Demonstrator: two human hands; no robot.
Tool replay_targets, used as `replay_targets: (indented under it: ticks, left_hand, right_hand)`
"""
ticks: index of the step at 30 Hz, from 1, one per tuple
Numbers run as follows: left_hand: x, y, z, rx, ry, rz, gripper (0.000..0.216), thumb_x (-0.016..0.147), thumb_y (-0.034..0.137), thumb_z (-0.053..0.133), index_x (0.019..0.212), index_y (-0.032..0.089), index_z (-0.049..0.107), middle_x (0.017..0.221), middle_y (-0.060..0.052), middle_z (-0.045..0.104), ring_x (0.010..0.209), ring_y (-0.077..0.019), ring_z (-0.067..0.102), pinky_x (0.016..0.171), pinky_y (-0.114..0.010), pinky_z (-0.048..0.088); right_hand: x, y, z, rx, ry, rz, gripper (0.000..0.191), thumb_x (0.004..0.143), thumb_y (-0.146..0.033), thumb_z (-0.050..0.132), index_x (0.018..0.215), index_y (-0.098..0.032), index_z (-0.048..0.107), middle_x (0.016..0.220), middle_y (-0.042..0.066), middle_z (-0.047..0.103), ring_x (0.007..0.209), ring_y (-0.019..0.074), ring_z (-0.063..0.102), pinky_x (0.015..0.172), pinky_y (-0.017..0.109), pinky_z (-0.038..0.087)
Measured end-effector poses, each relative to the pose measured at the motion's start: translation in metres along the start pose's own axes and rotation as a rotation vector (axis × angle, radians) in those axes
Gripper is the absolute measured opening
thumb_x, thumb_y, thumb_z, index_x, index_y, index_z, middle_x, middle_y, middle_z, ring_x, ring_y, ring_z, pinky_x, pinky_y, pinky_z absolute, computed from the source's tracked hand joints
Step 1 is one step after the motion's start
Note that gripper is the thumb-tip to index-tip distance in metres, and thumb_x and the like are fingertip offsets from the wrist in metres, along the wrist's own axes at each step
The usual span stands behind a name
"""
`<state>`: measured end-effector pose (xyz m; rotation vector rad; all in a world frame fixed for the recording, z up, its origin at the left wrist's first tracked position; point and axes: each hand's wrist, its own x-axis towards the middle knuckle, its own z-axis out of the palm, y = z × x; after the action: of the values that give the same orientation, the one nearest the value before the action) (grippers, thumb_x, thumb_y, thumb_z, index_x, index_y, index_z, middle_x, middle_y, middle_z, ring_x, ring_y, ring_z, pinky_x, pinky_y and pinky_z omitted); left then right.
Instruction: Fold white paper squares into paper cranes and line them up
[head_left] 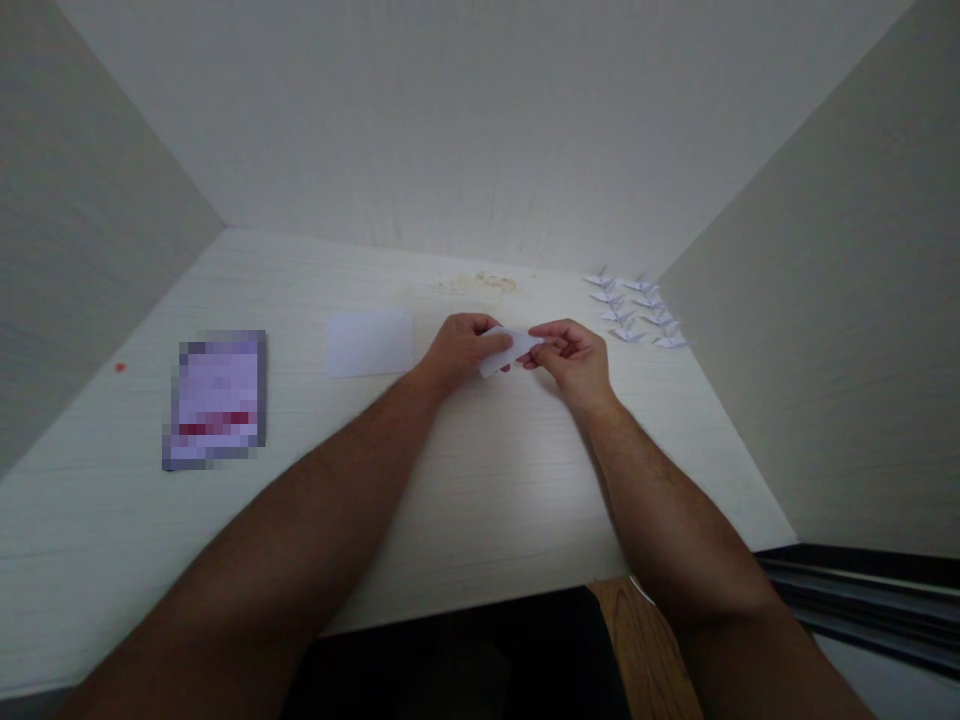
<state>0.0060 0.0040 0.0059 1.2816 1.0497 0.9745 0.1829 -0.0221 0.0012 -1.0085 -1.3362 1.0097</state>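
Note:
A small folded piece of white paper [504, 352] is held between my two hands, above the middle of the white desk [495, 490]. My left hand [466, 350] grips its left part, with the thumb lying on top. At its pointed right end, the fingertips of my right hand [571, 358] pinch the paper. Fingers partly hide both ends, and the exact fold cannot be made out. Left of my left hand lies a flat stack or sheet of white paper [369, 342]. Beyond my right hand, several folded paper cranes [626, 333] stand in two rows.
A blurred-out purplish rectangular item [217, 395] lies on the left of the desk. Pale walls enclose the desk at the back [450, 130] and both sides. A brownish worn patch [487, 283] marks the desk near the back wall, and a red spot [120, 367] its left edge.

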Motion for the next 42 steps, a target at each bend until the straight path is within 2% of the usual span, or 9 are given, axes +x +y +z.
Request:
replay_targets:
  ticks: [26,42]
  left_hand:
    - [-0.0005,0.002,-0.0006,0.044,-0.021,-0.011,0.018,0.069,0.03,0.072,0.074,0.014,0.065,0.06,-0.003,0.068,0.051,-0.0145,0.064,0.046,-0.021,0.042]
    - [-0.001,0.001,-0.0013,0.082,-0.017,0.001,0.019,0.068,0.032,0.073,0.075,0.015,0.065,0.061,-0.003,0.069,0.051,-0.0142,0.063,0.046,-0.021,0.041]
  right_hand:
    - [-0.0001,-0.0001,0.0012,0.026,0.053,-0.009,0.012,0.066,-0.018,0.07,0.077,-0.021,0.073,0.064,-0.002,0.073,0.057,0.0138,0.071,0.059,0.027,0.063]
    - [-0.0005,-0.0037,0.0031,0.01,0.077,0.059,0.012,0.065,-0.02,0.07,0.077,-0.02,0.07,0.062,-0.002,0.072,0.056,0.0138,0.071,0.057,0.026,0.062]
